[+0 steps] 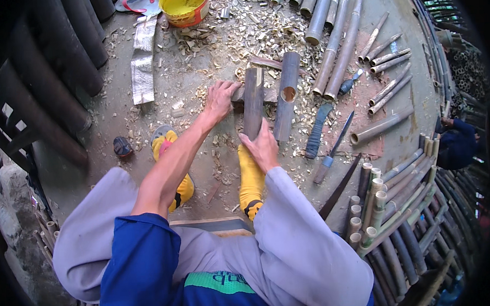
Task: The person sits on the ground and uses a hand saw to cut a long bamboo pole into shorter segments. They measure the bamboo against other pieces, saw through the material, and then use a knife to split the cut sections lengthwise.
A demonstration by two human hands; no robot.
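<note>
A short dark bamboo tube (pixel 253 100) stretches away from me, lying across a wooden block (pixel 270 93) on the ground. My right hand (pixel 262 147) is closed round the tube's near end. The fingers of my left hand (pixel 220 102) are curled at the left end of the block, left of the tube; its fingertips are partly hidden. Just right of the held tube lies a second bamboo tube (pixel 284 110) with a round hole cut in its side. My yellow-socked feet (pixel 251 174) are on the ground on either side, below my hands.
Wood shavings (pixel 275 31) cover the ground ahead, near a yellow bucket (pixel 185 8). To the right lie a knife (pixel 337 143), a wrapped handle (pixel 319 130), a dark saw blade (pixel 339 188) and bamboo poles (pixel 340 50). A tape measure (pixel 122 146) lies left. Another person (pixel 457 144) is far right.
</note>
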